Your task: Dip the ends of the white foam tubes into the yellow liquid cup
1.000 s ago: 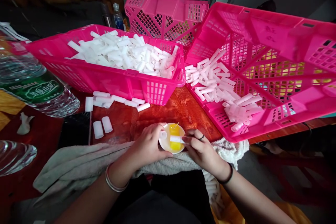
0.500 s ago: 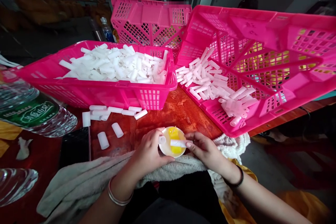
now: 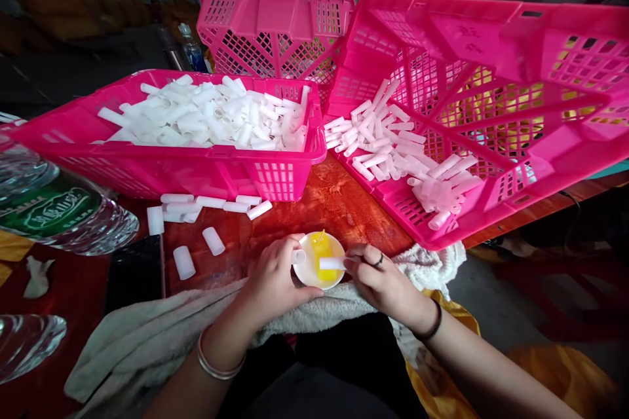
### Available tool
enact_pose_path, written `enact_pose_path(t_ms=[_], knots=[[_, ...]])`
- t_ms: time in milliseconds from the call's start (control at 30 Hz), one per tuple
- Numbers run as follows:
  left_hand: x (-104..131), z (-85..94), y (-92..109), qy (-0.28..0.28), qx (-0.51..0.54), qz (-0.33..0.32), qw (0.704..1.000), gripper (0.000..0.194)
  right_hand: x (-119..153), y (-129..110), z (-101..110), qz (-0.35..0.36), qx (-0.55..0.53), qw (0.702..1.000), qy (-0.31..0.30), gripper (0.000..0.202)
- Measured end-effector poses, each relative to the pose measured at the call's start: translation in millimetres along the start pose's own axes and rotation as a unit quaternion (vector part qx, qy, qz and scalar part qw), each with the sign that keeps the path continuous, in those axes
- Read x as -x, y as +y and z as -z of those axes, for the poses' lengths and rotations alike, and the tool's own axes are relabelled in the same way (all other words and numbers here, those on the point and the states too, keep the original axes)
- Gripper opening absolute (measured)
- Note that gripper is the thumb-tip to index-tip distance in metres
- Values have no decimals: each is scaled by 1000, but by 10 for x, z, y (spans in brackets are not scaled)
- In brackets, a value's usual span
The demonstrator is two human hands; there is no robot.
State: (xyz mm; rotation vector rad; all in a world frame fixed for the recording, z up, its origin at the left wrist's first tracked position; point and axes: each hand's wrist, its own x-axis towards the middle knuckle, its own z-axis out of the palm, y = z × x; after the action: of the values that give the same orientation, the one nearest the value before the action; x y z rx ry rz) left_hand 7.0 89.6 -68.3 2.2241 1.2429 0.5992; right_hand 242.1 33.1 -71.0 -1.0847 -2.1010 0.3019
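My left hand (image 3: 274, 275) curls round the left side of a small white bowl (image 3: 305, 278) and grips a short white tube (image 3: 298, 256), its open end facing the bowl. In the bowl lies something bright yellow (image 3: 323, 250), with a thin pale stick (image 3: 320, 237) at its far edge. My right hand (image 3: 386, 283) is closed on the end of another white tube (image 3: 331, 264), held lengthwise above the yellow. Whether that tube touches the yellow, I cannot tell. A greyish towel (image 3: 196, 327) lies along the table edge under my wrists.
A pink basket (image 3: 196, 170) heaped with white tubes stands at left. On the right, a tipped pink basket (image 3: 491, 33) holds narrower tubes (image 3: 378, 137). Several loose tubes (image 3: 184, 263) lie on the red table (image 3: 339, 203). A large water bottle (image 3: 63, 203) and a dark phone-like slab (image 3: 135, 275) are at left.
My right hand has turned over, so its knuckles and a ring now show, and its tube has shifted slightly. My left hand keeps its hold. The whole view has moved a little.
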Motion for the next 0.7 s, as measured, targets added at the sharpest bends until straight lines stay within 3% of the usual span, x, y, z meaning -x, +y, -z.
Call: enact_pose_path(t_ms=[100, 167, 300, 333, 500, 567, 633, 700], knots=[[-8, 20, 3, -11, -14, -16, 1000, 86, 19, 35, 7, 57, 26, 998, -7, 19], [-4, 48, 7, 1, -33, -51, 998, 80, 14, 24, 10, 21, -21, 999, 27, 19], [27, 174, 87, 25, -64, -105, 992, 22, -69, -94, 41, -95, -148, 975, 138, 18], [37, 216, 125, 22, -72, -117, 990, 18, -103, -137, 64, -103, -167, 970, 141, 17], [91, 439, 331, 38, -173, -210, 962, 26, -268, -355, 290, -73, -167, 981, 63, 17], [132, 513, 420, 34, -206, -219, 953, 25, -302, -434, 381, -51, -140, 989, 21, 17], [194, 559, 538, 2, -187, -204, 961, 20, -319, -514, 419, -19, -94, 995, 7, 9], [274, 557, 693, -56, -106, -172, 978, 12, -331, -605, 388, 22, -41, 999, 22, 11]])
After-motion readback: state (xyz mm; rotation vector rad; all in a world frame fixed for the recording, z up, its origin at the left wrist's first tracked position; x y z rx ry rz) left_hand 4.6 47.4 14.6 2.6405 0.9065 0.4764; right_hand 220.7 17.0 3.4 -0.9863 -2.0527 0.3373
